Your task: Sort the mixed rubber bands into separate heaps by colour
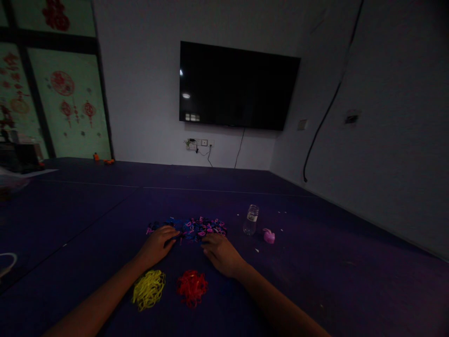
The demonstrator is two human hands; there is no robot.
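Note:
A spread pile of small rubber bands (196, 228) in dark blue, pink and purple lies on the dark floor in front of me. My left hand (158, 243) rests at the pile's near left edge, fingers stretched out and thumb apart. At the near right edge is my right hand (221, 254), its fingers extended over the bands and its thumb lower. Neither hand visibly grips anything, though the fingertips are dim. Closer to me, between my forearms, lie a heap of yellow rubber bands (148, 290) and a heap of red rubber bands (192, 287).
A clear bottle without a cap (250, 221) stands right of the pile, beside a small pink object (269, 236). Small white scraps dot the purple floor (315, 262). A television (238, 86) hangs on the far wall, and a black cable (324, 117) runs down the right wall.

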